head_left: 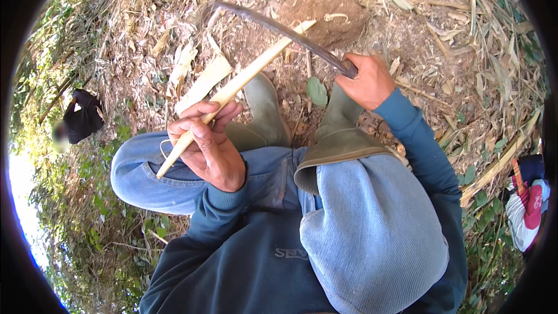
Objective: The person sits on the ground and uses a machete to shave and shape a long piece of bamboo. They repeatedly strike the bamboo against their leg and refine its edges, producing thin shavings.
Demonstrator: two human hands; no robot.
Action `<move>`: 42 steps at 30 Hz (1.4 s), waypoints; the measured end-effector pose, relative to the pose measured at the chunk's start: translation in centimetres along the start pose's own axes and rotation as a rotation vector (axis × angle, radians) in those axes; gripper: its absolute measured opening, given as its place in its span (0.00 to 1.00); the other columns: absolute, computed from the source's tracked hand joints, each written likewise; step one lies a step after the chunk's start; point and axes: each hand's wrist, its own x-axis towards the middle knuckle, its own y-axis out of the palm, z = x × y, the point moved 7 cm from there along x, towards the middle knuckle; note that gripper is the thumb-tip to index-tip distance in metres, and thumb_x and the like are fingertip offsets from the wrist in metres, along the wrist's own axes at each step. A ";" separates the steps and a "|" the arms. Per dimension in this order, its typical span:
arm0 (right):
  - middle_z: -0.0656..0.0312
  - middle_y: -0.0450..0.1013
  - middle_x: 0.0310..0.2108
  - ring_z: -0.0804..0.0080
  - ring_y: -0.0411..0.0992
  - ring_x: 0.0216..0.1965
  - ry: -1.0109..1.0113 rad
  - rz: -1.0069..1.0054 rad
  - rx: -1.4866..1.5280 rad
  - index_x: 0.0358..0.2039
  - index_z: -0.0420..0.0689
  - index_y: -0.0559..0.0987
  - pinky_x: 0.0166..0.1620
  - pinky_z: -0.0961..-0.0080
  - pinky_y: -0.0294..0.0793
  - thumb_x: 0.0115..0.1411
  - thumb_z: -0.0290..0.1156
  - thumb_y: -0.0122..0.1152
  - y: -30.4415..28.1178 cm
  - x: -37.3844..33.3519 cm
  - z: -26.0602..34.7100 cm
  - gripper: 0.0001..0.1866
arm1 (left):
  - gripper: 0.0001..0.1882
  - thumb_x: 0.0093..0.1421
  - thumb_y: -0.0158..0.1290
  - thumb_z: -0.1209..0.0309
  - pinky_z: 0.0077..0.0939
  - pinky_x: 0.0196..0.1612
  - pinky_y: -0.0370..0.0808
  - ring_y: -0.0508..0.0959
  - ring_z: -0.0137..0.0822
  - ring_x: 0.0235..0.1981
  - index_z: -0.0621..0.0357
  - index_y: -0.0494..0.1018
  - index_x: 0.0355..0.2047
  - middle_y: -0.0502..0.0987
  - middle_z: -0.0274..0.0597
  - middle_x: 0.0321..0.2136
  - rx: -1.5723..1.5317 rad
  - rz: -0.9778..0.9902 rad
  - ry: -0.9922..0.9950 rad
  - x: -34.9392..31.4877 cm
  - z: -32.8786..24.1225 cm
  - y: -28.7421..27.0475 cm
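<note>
In our left hand (216, 152) slants a pale, slender wooden stick (256, 69), its tapered far tip toward our right hand (370, 81), from which a dark, gently curved machete (273, 24) extends leftward, crossing the stick near that tip.

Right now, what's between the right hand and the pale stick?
Head view: part of the dark blade, which runs from the right hand across the pale stick.

It is an outdoor, brushy spot: dry leaf litter (427, 72) strews brown soil (247, 43), and green plants (96, 212) grow alongside.
</note>
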 end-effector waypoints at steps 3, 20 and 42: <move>0.45 0.71 0.17 0.44 0.72 0.22 -0.035 0.086 0.059 0.24 0.38 0.76 0.31 0.55 0.71 0.49 0.39 0.61 0.2 -1.0 1.2 0.15 | 0.09 0.70 0.42 0.69 0.41 0.40 0.84 0.82 0.49 0.36 0.60 0.59 0.44 0.71 0.58 0.42 -0.016 -0.009 -0.003 -0.5 0.2 -0.3; 0.44 0.70 0.19 0.46 0.72 0.22 0.046 0.111 0.094 0.29 0.37 0.78 0.30 0.59 0.70 0.46 0.34 0.61 -0.1 -1.1 -1.4 0.13 | 0.16 0.67 0.48 0.66 0.40 0.37 0.85 0.81 0.53 0.35 0.62 0.54 0.40 0.70 0.60 0.40 0.061 0.125 0.074 -1.8 -0.4 1.7; 0.48 0.71 0.18 0.49 0.73 0.23 0.164 -0.013 0.013 0.30 0.36 0.78 0.28 0.61 0.71 0.49 0.38 0.61 -0.4 -0.7 -6.7 0.16 | 0.10 0.67 0.45 0.68 0.50 0.43 0.81 0.80 0.52 0.36 0.60 0.58 0.42 0.70 0.59 0.41 0.044 0.194 -0.027 -1.3 -1.1 2.4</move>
